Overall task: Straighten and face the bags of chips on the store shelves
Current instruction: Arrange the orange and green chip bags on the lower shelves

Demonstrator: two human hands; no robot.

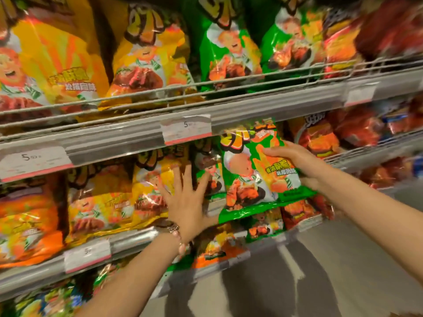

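Head view is showing the right hand (299,163) closing its grip on the right edge of a green chip bag (254,170), fingers curling over the front face and the thumb hidden behind, so the bag is hanging upright, slightly tilted, in front of the middle shelf (128,138). The left hand (187,202) is spreading flat, fingers wide apart and holding nothing, its palm pressing against a yellow bag (151,186) standing on the middle shelf; the green bag is sitting at about three o'clock from this hand, just beside its fingertips. A beaded bracelet (177,236) is circling the left wrist. The bags are looking glossy and crinkled, puffed like pillows, printed with a cartoon figure and block lettering. Orange bags (27,227) are standing at nine o'clock of the left hand, red bags (320,138) at one o'clock of the right. Grey wire rails (160,92) are running along the upper shelf's front, and white price tags (185,129) are sitting in the grey plastic strip
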